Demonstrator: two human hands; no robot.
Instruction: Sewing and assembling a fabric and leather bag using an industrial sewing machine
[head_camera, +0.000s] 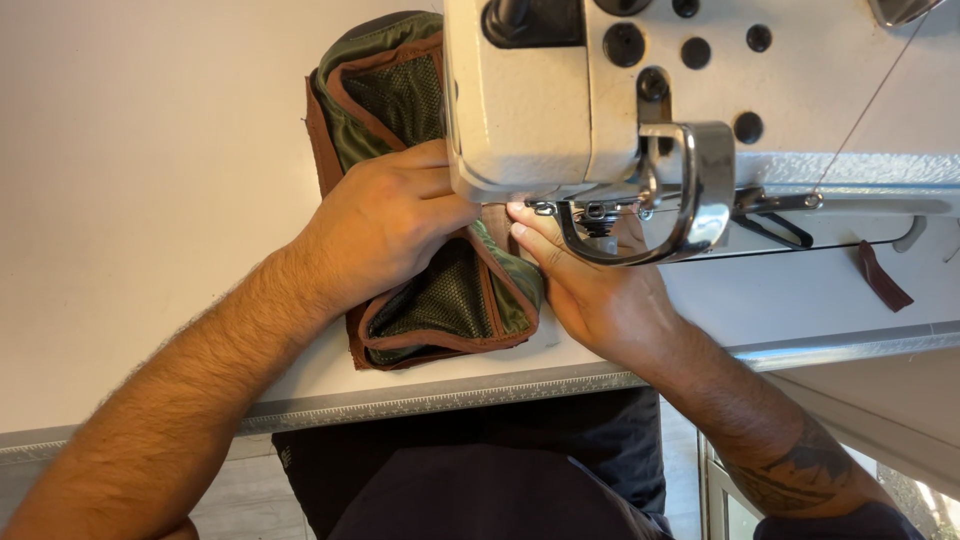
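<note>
Both hands, left (385, 225) and right (590, 285), press flat, fingers spread, on the green-brown fabric piece (450, 300) beneath the sewing machine (560, 90).

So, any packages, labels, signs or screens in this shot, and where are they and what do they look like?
None that I can see: no package, label, sign or screen.
In view is only the off-white sewing machine at the top, with black knobs.
Green fabric piece with brown binding and dark mesh, under both hands: left hand, right hand.
Small dark red scrap on the white table, at the right.
</note>
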